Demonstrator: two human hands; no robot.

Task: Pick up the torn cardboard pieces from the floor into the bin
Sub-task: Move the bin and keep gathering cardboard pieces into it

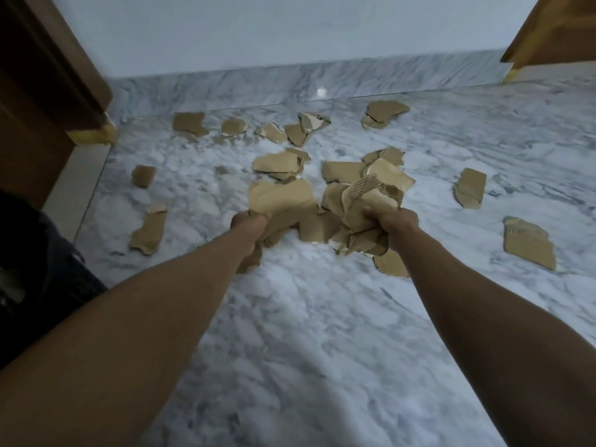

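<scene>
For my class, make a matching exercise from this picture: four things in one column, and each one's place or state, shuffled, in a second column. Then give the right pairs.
Things
1. left hand
2. right hand
3. small square piece
4. dark bag

Places or states
A. lies alone on the floor near the wooden frame at left
B. grips a crumpled bunch of torn pieces
C. sits at the left edge of the view
D. grips a large flat piece

Pairs: 1-D, 2-B, 3-A, 4-C
</scene>
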